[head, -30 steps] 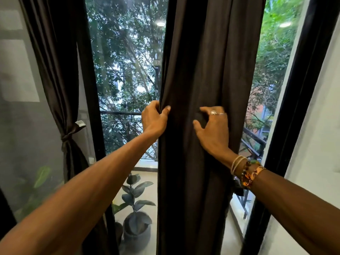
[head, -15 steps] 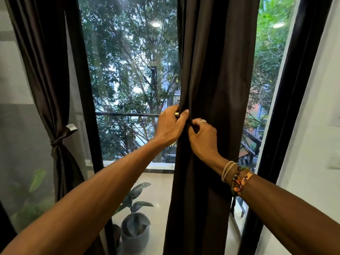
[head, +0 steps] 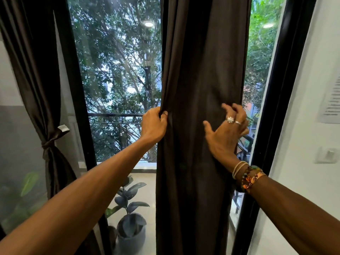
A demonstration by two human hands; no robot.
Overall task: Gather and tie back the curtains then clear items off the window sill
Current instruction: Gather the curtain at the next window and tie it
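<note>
Centre stage, the dark brown curtain [head: 200, 80] hangs straight down the middle of the window, long axis vertical, loose from top to bottom. The left hand [head: 154, 125] has its grip closed on the curtain's left edge, fingers curled round a fold of fabric. Across the panel, the right hand [head: 225, 130] lies on the front of the cloth near the right edge, grip wide, thumb splayed, fingers bent. It's blurred, so I can't tell whether the fingertips have hooked that edge.

So the fabric sits between the two hands, both at about the same height. To my eye the gather turns on bringing the right edge across toward the left hand.

Out to the left, a second curtain [head: 36, 80] is already cinched by a tie [head: 48, 143]. Beyond the glass there's a railing [head: 114, 115], trees, and a potted plant [head: 131, 225] on the balcony floor. A black window frame [head: 272, 107] stands on the right, then a white wall with a switch [head: 329, 154]. The sill itself I can't make out.
</note>
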